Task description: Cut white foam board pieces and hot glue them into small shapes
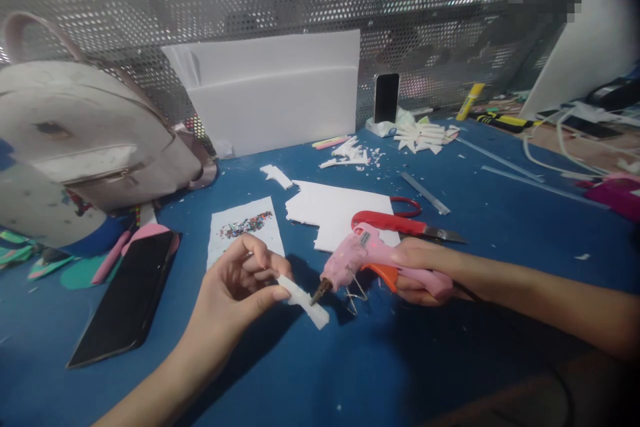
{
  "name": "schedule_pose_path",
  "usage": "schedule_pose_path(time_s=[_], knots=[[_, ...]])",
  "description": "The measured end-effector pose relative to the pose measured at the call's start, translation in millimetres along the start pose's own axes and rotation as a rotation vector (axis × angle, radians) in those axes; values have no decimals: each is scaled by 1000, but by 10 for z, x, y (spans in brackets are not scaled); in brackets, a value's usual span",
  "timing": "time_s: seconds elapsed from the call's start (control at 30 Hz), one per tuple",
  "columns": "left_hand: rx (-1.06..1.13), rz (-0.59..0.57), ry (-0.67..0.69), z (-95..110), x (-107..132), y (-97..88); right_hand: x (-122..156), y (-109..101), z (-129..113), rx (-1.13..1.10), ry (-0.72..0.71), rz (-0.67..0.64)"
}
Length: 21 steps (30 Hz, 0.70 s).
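Observation:
Between the thumb and fingers of my left hand (240,283) is a small white strip of foam board (309,305), its free end pointing right. My right hand (420,273) is wrapped round a pink hot glue gun (345,259) with an orange trigger. The gun's metal nozzle is at the strip, touching it or very close. Behind the gun lies a cut white foam board (335,207), with a red-handled utility knife (400,223) across its right side. A white sheet (273,230) bearing colourful glitter or sequins lies behind my left hand.
A large black phone (125,300) and a pale backpack (100,127) are at the left. Farther back are white scraps (350,153), an upright phone (387,99) and a pile of rolled white pieces (425,135). Clear glue sticks (425,192) lie at the right.

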<state>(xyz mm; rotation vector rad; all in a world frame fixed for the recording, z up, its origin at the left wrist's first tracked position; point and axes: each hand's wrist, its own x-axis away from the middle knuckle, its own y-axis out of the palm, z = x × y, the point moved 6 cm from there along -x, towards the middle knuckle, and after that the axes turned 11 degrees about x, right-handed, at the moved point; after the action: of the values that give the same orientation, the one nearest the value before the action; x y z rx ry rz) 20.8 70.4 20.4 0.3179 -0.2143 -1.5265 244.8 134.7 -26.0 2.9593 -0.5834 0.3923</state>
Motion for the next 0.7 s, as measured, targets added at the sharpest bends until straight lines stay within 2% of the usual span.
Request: schedule_pose_path(time_s=[0.43, 0.7], knots=[[39, 39, 11, -1, -32, -63, -8, -62, 144, -52, 26, -36], [55, 47, 15, -19, -45, -98, -11, -22, 79, -69, 22, 2]])
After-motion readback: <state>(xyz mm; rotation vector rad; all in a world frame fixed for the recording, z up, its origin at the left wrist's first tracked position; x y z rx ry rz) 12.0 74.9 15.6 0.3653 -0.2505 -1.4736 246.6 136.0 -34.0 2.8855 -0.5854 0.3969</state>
